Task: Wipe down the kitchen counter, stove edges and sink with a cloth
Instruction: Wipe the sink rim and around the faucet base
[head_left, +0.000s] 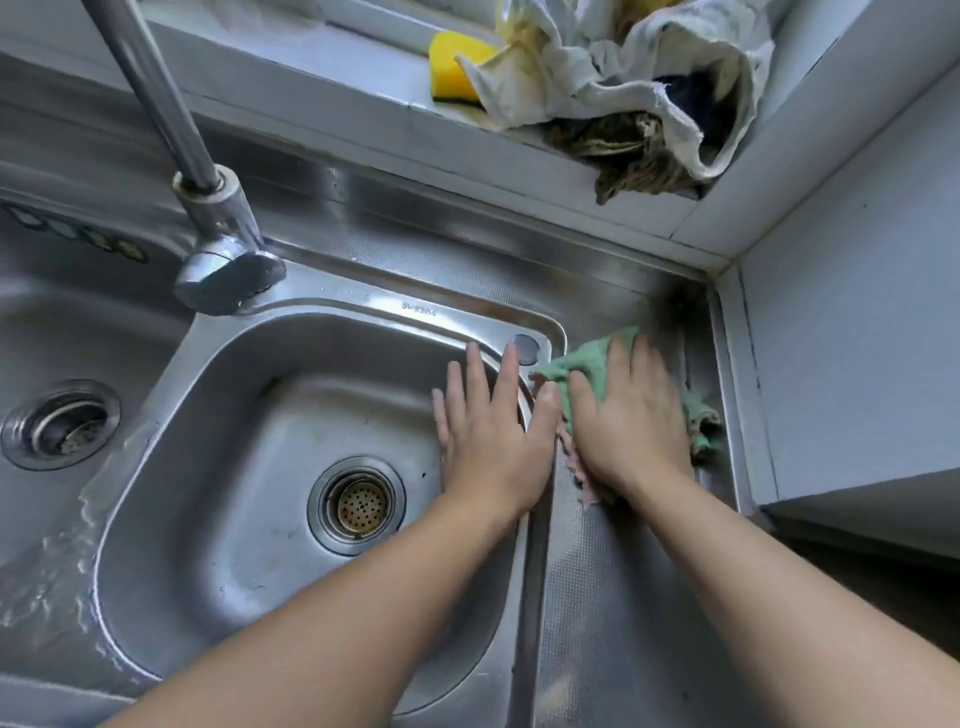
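Right hand: the right hand (631, 415) lay flat, fingers straight, pressing the green cloth (587, 369) onto the textured counter strip (587, 597), right of centre in the frame.
Left hand: the left hand (491, 421) was spread open and held nothing, its palm braced on the right rim of the sink (291, 415).
Cloth: bunched under the palm, its edges showing at the fingertips and toward the wall (852, 364).
Step in hand: probably wiping the strip between basin and wall.
Doing it well: keep an even flat pressure, work into the dark corner (680, 306) at upper right, and overlap strokes along the seam.
Farther out: faucet (218, 244) at upper left; yellow sponge (457, 65) and rags (634, 88) on the ledge at the top.
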